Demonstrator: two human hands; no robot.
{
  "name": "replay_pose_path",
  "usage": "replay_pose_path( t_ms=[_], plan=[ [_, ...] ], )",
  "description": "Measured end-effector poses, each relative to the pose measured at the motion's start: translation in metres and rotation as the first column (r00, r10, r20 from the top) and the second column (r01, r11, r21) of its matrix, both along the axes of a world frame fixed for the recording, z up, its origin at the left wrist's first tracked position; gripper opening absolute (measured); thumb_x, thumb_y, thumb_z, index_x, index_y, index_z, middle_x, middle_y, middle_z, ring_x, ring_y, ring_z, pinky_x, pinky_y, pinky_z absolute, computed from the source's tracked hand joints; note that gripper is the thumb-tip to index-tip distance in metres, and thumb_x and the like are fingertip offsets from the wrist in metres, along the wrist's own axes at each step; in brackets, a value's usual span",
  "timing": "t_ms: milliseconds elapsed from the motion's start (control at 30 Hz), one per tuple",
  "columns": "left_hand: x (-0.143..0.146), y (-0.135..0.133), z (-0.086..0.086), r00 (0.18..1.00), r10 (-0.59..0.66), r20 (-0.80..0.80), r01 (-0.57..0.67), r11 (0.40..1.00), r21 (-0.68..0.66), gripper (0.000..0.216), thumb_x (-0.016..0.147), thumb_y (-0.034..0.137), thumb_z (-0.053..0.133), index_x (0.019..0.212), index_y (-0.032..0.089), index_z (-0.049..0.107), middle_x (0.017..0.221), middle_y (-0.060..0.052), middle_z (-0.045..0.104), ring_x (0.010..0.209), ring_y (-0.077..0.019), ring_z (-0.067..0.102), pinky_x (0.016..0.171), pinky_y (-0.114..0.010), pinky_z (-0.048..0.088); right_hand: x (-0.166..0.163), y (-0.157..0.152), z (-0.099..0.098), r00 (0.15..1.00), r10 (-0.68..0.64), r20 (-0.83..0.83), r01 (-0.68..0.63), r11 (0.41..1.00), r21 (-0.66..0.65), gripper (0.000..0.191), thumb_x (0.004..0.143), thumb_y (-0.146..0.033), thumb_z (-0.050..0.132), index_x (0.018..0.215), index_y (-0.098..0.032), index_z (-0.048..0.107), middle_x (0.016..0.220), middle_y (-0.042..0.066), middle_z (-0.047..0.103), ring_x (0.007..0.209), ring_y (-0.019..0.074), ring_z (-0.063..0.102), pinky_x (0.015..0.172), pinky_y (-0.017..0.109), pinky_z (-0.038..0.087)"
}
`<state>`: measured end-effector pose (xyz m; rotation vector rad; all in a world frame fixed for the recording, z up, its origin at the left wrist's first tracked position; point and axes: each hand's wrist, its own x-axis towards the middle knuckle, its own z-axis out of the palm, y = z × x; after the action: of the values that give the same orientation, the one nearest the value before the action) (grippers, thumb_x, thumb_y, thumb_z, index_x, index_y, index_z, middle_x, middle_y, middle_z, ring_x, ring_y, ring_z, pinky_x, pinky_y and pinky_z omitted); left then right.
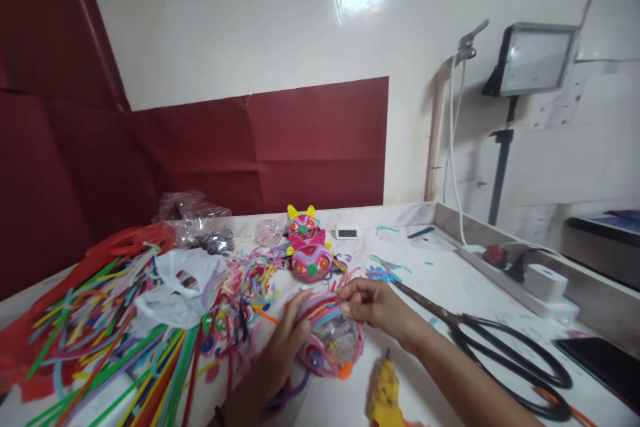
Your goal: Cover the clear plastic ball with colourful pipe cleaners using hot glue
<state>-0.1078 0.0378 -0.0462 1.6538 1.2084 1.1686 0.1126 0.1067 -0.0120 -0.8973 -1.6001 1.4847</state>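
A clear, rounded plastic craft piece (343,341) is partly covered with rows of pink, blue and orange fuzzy pipe cleaners. It has a purple eye-like disc at its lower left and an orange knob at its bottom. My left hand (287,340) grips its left side, thumb on the front. At its upper right edge, my right hand (373,307) pinches the pipe-cleaner rows between thumb and fingers; whether a loose strand is in the pinch is too small to see. Just behind sit two finished-looking animal faces: a pink one (311,261) and a yellow-eared one (301,223).
Bundles of coloured pipe cleaners (150,373) and a white plastic bag (175,300) lie at left. Large black-handled scissors (463,320) lie right of my right hand. A yellow glue-stained tool (386,393) is in front; a power strip (530,293) and phone (600,367) are far right.
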Motion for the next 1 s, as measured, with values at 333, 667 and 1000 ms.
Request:
replay_pose_path(
  t_ms=[333,667,1000],
  plan=[
    [0.002,0.0,0.006,0.998,-0.033,0.047,0.033,0.999,-0.005,0.051,0.094,0.051,0.049,0.136,0.023,0.051,0.144,-0.008,0.056,0.14,-0.0291,0.043,0.12,-0.045,0.029,0.001,0.002,-0.006,0.998,0.01,-0.067,-0.008,0.999,0.031,0.05,0.047,-0.049,0.094,0.075,-0.018,0.067,0.045,-0.012,0.042,0.045,0.0055,0.029,0.047,0.023,0.022],
    [0.001,-0.001,0.008,1.0,0.012,0.017,-0.011,1.0,-0.019,0.058,0.092,0.058,0.05,0.139,0.023,0.05,0.15,-0.008,0.052,0.147,-0.0284,0.034,0.124,-0.044,0.023,0.003,0.0,-0.003,0.996,0.004,-0.085,0.0,0.999,0.053,0.049,0.046,-0.048,0.094,0.072,-0.016,0.068,0.046,-0.011,0.049,0.045,0.0057,0.037,0.049,0.023,0.03],
    [0.003,0.002,0.01,0.996,-0.032,0.088,0.032,0.999,0.001,0.06,0.09,0.063,0.053,0.135,0.024,0.053,0.145,-0.008,0.059,0.141,-0.0301,0.045,0.121,-0.045,0.029,0.002,0.002,-0.004,0.996,-0.009,-0.093,0.015,0.998,0.06,0.049,0.044,-0.049,0.094,0.07,-0.016,0.069,0.046,-0.009,0.052,0.044,0.0059,0.041,0.049,0.022,0.032]
  ],
)
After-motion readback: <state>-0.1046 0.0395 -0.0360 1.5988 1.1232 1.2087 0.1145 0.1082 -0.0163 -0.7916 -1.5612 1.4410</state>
